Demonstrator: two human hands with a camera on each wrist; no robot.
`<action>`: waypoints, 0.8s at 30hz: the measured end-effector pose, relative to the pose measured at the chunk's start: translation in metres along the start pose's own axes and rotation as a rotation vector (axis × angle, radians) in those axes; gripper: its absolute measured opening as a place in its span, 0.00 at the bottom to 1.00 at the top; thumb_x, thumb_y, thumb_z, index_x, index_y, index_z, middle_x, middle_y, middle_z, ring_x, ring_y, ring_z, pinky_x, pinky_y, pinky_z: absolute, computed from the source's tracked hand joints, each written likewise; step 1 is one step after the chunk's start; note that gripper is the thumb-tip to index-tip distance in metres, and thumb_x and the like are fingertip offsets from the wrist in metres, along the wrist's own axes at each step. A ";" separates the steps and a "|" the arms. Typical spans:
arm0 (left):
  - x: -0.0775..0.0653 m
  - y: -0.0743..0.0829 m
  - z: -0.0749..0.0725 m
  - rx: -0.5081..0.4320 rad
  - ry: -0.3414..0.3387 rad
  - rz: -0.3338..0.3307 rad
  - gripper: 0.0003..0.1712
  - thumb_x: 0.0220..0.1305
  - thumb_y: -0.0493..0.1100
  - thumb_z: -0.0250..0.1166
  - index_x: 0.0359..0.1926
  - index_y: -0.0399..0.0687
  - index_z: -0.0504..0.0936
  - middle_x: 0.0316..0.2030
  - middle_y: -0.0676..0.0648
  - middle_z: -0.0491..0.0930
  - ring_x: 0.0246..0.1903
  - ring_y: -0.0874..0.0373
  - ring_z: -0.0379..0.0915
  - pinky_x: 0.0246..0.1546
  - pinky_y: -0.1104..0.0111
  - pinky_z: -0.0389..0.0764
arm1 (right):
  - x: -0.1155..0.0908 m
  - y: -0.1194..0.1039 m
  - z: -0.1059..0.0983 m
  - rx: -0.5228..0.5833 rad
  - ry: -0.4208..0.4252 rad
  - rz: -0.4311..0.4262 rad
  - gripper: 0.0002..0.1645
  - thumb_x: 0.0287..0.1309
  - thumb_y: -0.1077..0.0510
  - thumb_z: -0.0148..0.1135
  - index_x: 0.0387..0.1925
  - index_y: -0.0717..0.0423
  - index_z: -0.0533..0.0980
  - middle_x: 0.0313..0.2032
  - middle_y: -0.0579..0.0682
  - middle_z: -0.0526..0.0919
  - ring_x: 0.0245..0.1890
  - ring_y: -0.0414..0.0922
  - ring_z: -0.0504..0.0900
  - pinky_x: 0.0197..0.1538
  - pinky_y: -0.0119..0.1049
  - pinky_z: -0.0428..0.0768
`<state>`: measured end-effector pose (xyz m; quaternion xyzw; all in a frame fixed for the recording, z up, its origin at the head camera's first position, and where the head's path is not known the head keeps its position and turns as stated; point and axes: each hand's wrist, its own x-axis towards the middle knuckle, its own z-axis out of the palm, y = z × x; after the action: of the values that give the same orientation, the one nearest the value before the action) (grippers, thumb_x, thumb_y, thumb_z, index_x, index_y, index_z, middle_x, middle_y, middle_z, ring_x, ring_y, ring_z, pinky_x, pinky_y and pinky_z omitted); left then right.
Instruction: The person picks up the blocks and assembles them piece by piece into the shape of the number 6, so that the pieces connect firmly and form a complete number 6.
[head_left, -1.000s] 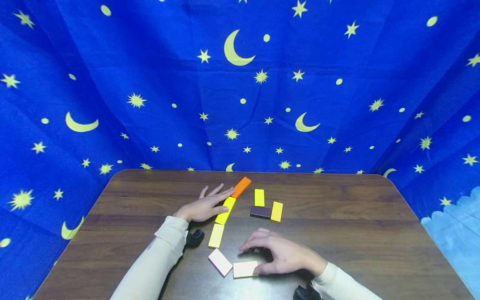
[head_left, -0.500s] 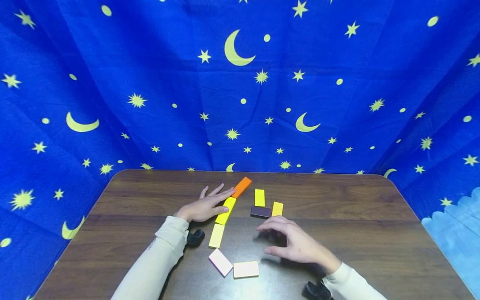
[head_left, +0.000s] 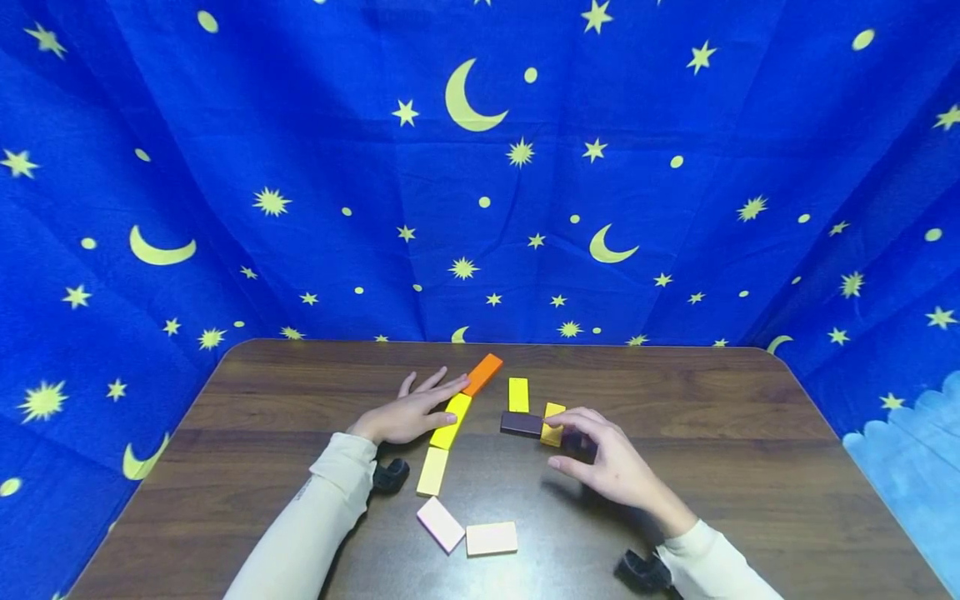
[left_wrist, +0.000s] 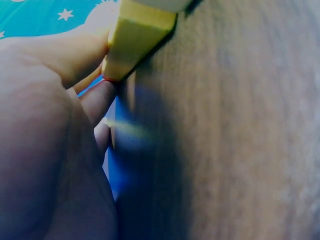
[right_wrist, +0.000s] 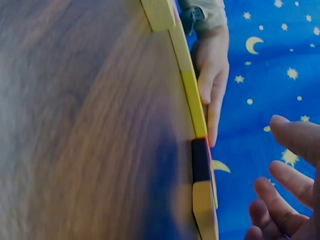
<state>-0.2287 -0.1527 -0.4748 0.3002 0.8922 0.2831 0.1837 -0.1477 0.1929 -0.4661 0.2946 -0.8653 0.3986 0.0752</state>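
Observation:
My left hand (head_left: 405,418) lies with fingers extended along a curved row of blocks, its thumb over the bright yellow block (head_left: 455,414) and a fingertip at the orange block (head_left: 483,375). The left wrist view shows that thumb and fingers along the side of a yellow block (left_wrist: 137,37). My right hand (head_left: 618,467) hovers with fingers spread over the amber block (head_left: 553,432), a fingertip overlapping it in the head view. Nothing sits between its fingers in the right wrist view. Beside the amber block are a dark brown block (head_left: 521,423) and another yellow block (head_left: 518,395).
The row continues toward the near edge with a pale yellow block (head_left: 432,472), a pink block (head_left: 440,525) and a cream block (head_left: 491,539). All lie flat on the wooden table (head_left: 720,433). A blue star-patterned cloth (head_left: 345,167) hangs behind.
My right hand has moved from the cream block, away from me and rightward, to the amber block. The left hand and the blocks have stayed in place.

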 end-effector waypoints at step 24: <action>-0.002 0.002 -0.001 -0.011 -0.002 -0.007 0.38 0.77 0.56 0.52 0.80 0.58 0.50 0.79 0.55 0.49 0.79 0.50 0.28 0.71 0.43 0.20 | 0.002 0.023 -0.008 -0.073 0.216 0.276 0.33 0.49 0.52 0.79 0.57 0.58 0.79 0.47 0.55 0.84 0.43 0.50 0.82 0.37 0.37 0.78</action>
<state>-0.2269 -0.1526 -0.4727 0.2962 0.8915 0.2872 0.1873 -0.1635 0.2095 -0.4746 0.1255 -0.8982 0.4030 0.1230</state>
